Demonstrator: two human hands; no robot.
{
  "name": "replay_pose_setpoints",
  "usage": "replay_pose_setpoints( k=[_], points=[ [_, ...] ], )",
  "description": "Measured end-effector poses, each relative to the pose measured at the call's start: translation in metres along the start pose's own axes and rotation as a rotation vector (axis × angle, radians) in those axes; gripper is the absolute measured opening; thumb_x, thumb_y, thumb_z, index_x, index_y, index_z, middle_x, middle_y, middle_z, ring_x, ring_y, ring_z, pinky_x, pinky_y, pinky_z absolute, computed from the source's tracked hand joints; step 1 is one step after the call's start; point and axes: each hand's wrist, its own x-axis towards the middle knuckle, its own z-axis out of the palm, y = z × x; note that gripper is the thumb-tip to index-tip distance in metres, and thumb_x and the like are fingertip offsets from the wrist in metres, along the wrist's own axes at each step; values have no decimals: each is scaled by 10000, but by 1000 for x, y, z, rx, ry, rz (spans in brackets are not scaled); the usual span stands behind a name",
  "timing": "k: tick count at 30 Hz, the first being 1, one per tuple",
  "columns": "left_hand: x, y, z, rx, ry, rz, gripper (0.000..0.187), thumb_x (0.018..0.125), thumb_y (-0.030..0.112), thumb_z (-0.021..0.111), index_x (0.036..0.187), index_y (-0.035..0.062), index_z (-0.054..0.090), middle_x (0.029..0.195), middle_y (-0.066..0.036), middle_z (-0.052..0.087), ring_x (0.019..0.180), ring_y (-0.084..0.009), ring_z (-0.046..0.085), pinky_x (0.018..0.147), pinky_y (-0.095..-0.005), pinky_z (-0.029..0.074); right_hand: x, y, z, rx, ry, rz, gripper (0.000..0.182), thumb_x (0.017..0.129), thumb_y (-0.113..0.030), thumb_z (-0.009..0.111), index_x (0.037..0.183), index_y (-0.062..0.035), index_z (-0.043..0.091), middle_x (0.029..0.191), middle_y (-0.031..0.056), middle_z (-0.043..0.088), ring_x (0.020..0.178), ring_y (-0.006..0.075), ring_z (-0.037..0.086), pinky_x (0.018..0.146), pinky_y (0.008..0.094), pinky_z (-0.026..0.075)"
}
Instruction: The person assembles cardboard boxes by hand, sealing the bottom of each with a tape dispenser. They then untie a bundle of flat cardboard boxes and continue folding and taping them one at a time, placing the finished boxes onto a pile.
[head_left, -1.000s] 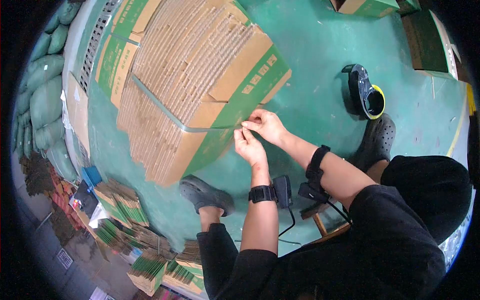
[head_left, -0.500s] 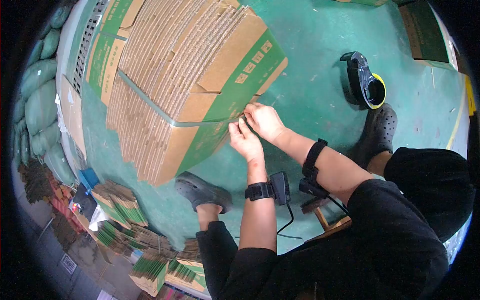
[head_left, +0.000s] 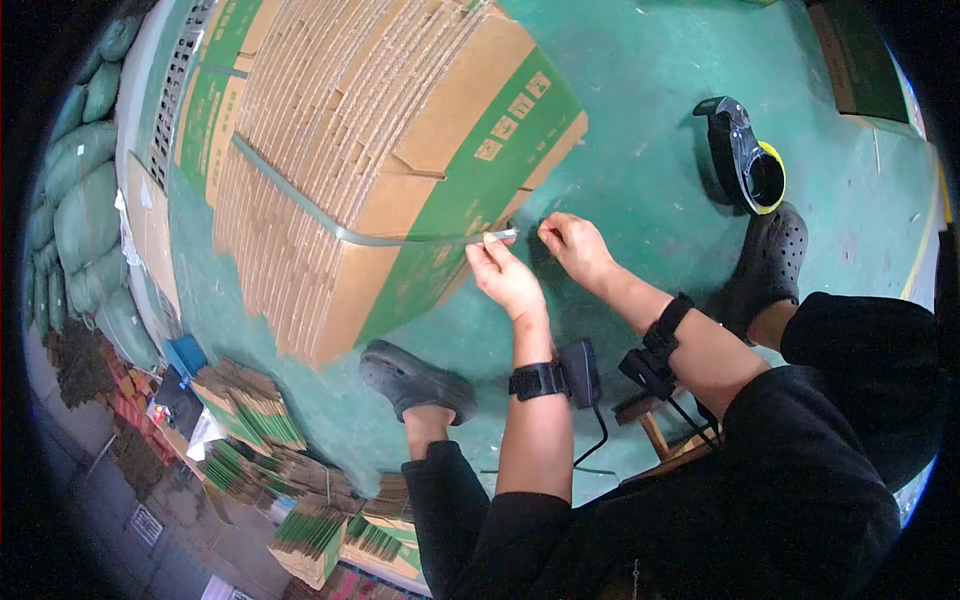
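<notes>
A tall bundle of flattened cardboard boxes (head_left: 430, 140), brown with a green printed band, stands on the floor before me. A thin grey-green strap (head_left: 290, 190) runs round its ribbed side and over the printed face. My left hand (head_left: 508, 280) is closed in a pinch on the strap near its pale end, by the bundle's right edge. To the right of that end, apart from the strap, my right hand (head_left: 580, 248) hovers with its fingers curled together. Whatever those fingers may hold is hidden.
A black tool with a yellow ring (head_left: 742, 158) lies by my right shoe (head_left: 775, 255). My left shoe (head_left: 415, 382) is close to the bundle. More folded boxes (head_left: 250, 405) are stacked lower left, green sacks (head_left: 88, 220) far left. An open carton (head_left: 850, 60) stands upper right.
My right hand has drawn away from the strap to the right, leaving a gap between the two hands. The strap's pale end now shows past my left fingers, which still pinch it.
</notes>
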Motion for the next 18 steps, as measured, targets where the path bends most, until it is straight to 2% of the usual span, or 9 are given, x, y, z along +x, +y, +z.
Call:
replay_pose_setpoints(
  k=[3,6,8,10,12,13,14,15,18],
  points=[
    [-4,31,-16,10,-188,41,135,867,80,416,857,-7,519,776,-63,580,749,-132,526,705,-263,409,-1,-28,-19,230,157,-124,137,773,-104,517,873,-17,552,822,175,574,775,339,558,690,381,453],
    [-9,98,-47,-120,-314,85,171,841,126,464,809,-2,571,851,-93,603,778,-163,557,725,-303,441,-2,-43,-28,294,55,-190,150,783,-98,506,898,-15,554,831,163,580,758,299,573,683,357,456],
    [23,146,-75,-140,-301,300,283,823,280,522,855,3,571,873,-113,602,810,-183,572,725,-309,455,-7,-42,-27,423,-59,-102,142,792,-88,497,897,-11,552,801,144,588,710,229,584,648,328,458],
    [79,224,-101,-192,-169,388,239,841,253,514,874,16,514,970,-124,566,840,-176,541,724,-321,446,-16,-47,-33,459,-166,31,140,784,-75,502,895,-5,551,757,128,586,651,163,571,619,295,457],
    [150,302,-140,-159,-66,679,293,841,278,513,947,6,493,1109,-137,510,1038,-208,474,837,-333,407,-29,-57,-43,480,-153,-34,135,791,-62,495,900,-4,549,709,95,576,610,133,550,591,273,455],
    [182,344,-173,-174,-61,706,266,866,268,467,913,7,488,1165,-173,487,1106,-240,441,919,-353,346,-36,-64,-50,564,-173,9,135,802,-61,487,909,-4,546,708,77,570,612,126,544,587,266,455],
    [187,388,-191,-330,-135,453,231,896,230,400,869,15,479,1207,-187,461,1145,-264,415,972,-382,281,-43,-69,-59,647,-190,52,136,812,-61,480,918,-5,543,707,59,563,614,120,539,584,259,455],
    [186,411,-201,-359,-151,425,204,911,191,355,863,27,465,1195,-179,477,1161,-271,405,976,-403,263,-49,-76,-69,701,-205,51,144,832,-66,461,940,-6,535,716,28,546,622,108,533,583,246,455],
    [147,463,-214,-243,-12,684,201,916,192,343,891,30,459,1176,-162,498,1156,-263,413,979,-414,244,-70,-103,-106,674,-221,63,149,837,-73,459,946,-4,532,725,26,540,631,104,532,597,240,457]
  ],
)
